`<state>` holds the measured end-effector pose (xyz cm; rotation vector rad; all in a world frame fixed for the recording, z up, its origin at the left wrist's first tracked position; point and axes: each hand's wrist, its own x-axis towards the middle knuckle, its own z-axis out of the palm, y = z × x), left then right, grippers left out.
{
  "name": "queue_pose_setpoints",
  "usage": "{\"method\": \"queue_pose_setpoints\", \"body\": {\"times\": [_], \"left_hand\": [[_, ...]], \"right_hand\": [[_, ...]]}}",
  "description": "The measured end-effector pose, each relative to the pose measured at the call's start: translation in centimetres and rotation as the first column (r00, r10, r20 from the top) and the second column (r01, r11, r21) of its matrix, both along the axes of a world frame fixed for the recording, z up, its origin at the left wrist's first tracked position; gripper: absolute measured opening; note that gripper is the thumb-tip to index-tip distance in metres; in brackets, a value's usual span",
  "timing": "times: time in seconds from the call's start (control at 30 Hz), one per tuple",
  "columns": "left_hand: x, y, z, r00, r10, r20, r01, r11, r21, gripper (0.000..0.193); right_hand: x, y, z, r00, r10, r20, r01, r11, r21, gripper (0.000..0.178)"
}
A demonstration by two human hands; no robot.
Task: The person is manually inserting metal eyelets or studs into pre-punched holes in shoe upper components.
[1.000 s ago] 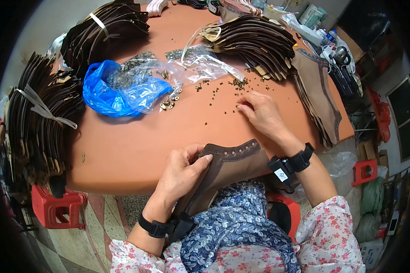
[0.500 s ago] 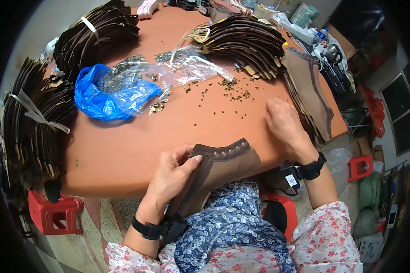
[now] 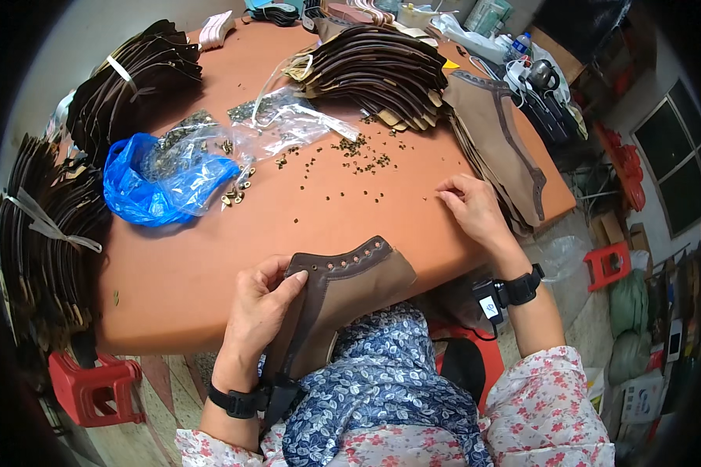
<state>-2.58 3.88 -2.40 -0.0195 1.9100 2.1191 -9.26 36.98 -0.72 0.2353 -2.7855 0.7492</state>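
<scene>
My left hand (image 3: pixel 258 305) grips a brown boot upper (image 3: pixel 358 282) at its top corner, thumb on the face and fingers behind. The piece hangs over the table's near edge against my lap. Dark stitched trim runs along its top and down one side, with a row of small holes in the top strip. Over the right part of the table, my right hand (image 3: pixel 472 207) is half curled, its index finger and thumb apart. Nothing shows between them; a tiny speck lies just off the fingertips. Small dark metal eyelets (image 3: pixel 366 159) are scattered on the table farther left.
A blue plastic bag (image 3: pixel 136 191) and clear bags (image 3: pixel 284 117) of small metal parts lie on the orange table (image 3: pixel 202 268). Tied stacks of dark uppers (image 3: pixel 51 226) stand at left, with another stack (image 3: pixel 370 70) behind. More brown uppers (image 3: pixel 494 132) overhang the right edge. Red stools (image 3: pixel 97 389) stand below.
My right hand's fingers have loosened from a closed curl, the index finger stretching out to the left. The whole view has shifted slightly; my left hand keeps its hold on the boot upper.
</scene>
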Motion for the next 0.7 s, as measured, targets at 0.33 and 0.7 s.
{"method": "queue_pose_setpoints", "body": {"times": [0.33,0.7], "left_hand": [[0.0,0.2,0.4,1.000,0.003,0.005,-0.003,1.000,-0.004,0.022],[0.1,0.4,0.2,1.000,0.019,-0.023,-0.018,1.000,0.021,0.020]], "right_hand": [[0.9,-1.0,-1.3,0.994,0.018,-0.107,-0.017,1.000,0.009,0.013],[0.7,-1.9,-1.0,0.978,0.064,-0.198,-0.020,0.976,0.217,0.011]]}}
